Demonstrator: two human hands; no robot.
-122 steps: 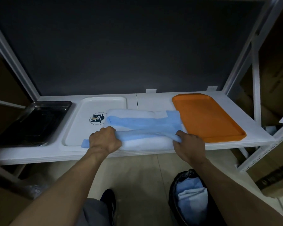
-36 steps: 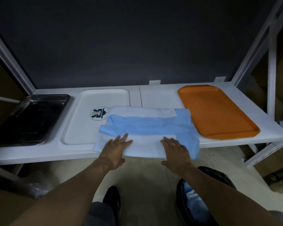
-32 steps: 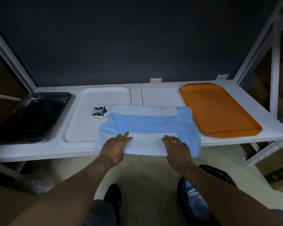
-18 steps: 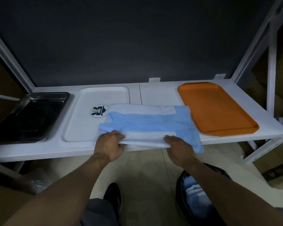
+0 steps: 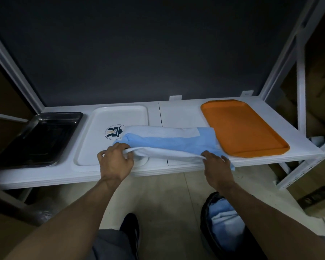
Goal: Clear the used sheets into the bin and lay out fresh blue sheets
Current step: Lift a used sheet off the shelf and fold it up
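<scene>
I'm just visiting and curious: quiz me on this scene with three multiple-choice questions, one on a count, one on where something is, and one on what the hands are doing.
1. How many trays lie on the shelf?
A. Two
B. Three
C. Four

2. Where is the bin?
A. On the shelf
B. On the floor, below the right forearm
C. Hanging from the frame

3. What are the left hand and right hand doing to the blue-and-white sheet?
A. Both pinch its near edge
B. Both lie flat on top of it
C. Neither touches it

Answers:
1 B: a black tray, a white tray and an orange tray lie side by side.
2 B: it stands on the floor in front of the shelf, with blue sheets inside.
3 A: fingers of each hand curl round the raised near edge.
</scene>
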